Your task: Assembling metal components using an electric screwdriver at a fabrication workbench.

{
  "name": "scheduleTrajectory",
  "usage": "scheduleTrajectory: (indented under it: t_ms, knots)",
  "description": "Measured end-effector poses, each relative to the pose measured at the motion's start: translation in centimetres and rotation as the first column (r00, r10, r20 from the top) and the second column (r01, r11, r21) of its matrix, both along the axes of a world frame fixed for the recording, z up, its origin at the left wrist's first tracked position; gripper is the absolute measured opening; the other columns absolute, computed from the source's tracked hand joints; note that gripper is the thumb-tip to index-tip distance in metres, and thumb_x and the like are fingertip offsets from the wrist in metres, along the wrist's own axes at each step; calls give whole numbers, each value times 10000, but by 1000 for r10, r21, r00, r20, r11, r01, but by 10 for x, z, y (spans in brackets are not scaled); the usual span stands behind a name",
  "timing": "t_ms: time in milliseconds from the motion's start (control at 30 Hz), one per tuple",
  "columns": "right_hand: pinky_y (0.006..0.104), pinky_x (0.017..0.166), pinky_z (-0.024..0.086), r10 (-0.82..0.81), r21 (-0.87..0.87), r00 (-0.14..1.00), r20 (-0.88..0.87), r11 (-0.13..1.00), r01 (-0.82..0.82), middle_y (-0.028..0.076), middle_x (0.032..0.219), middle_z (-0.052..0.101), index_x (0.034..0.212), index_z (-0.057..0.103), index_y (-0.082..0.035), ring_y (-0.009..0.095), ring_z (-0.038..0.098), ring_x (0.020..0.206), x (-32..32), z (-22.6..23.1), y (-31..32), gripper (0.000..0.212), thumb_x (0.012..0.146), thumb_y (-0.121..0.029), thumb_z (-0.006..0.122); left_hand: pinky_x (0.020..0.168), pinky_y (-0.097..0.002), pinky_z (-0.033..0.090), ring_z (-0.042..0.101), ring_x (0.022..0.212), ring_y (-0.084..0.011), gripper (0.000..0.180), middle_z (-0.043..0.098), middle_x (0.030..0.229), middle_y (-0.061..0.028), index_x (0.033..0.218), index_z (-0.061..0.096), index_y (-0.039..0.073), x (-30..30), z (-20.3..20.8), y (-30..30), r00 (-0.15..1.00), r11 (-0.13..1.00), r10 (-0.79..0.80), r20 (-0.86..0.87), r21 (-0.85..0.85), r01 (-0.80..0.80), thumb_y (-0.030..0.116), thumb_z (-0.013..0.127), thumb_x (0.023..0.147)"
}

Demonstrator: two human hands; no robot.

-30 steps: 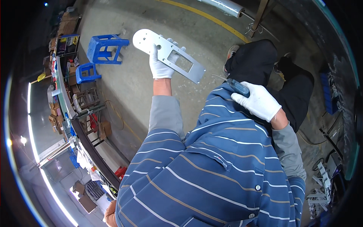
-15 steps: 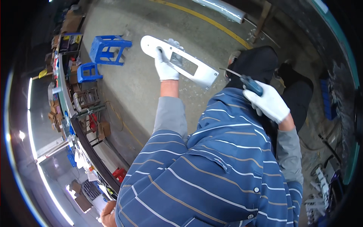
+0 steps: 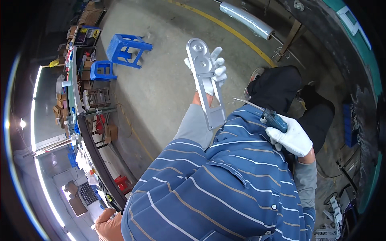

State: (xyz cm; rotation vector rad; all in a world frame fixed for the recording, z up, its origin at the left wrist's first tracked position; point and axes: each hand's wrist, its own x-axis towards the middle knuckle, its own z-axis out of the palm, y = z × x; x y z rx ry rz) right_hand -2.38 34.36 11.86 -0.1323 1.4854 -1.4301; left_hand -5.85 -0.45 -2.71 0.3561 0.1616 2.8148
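Note:
My left hand (image 3: 217, 72), in a white glove, holds a long silver metal plate (image 3: 212, 118) from behind. Rounded at its upper end, the plate shows two round recesses there and a large rectangular cutout lower down. It stands tilted, and several gloved fingers show past its right edge. My right hand (image 3: 295, 138), also gloved in white, is closed round the dark blue handle of a hand tool (image 3: 275, 120). The tool's thin, pointed metal shaft reaches left toward the plate, apart from it. Some fingers of my right hand are hidden.
Two blue plastic stools (image 3: 128, 50) stand on the concrete floor at the far left. A cluttered workbench (image 3: 86, 132) runs along the left. A wrapped film roll (image 3: 247, 20) lies at the far right, near a dark, green-edged table (image 3: 372, 68). Another person's arm (image 3: 106, 223) shows lower left.
My left hand has turned the plate over and more upright, moving it right, so its recessed side now shows. My right hand has lowered slightly with the tool.

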Motion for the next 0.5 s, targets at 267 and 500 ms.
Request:
scheduleTrajectory:
  t_ms: [267,500]
  knots:
    - [209,481,457,-55,75,994,-98,995,62,29,725,631,1197,687,3,90,548,558,-5,3,-1,327,953,-210,728,905,-549,555,661,1136,-406,986,650,1290,-236,1516,469,111,16,9,39,878,965,260,401,-144,-221,845,494,859]
    - [220,513,451,-24,67,967,-255,997,42,19,762,662,1160,709,-18,82,537,560,-5,-4,5,299,950,-227,748,1086,-643,443,538,1337,-456,848,497,1513,-250,1589,356,106,48,7,50,867,943,157,473,-333,11,566,581,914]
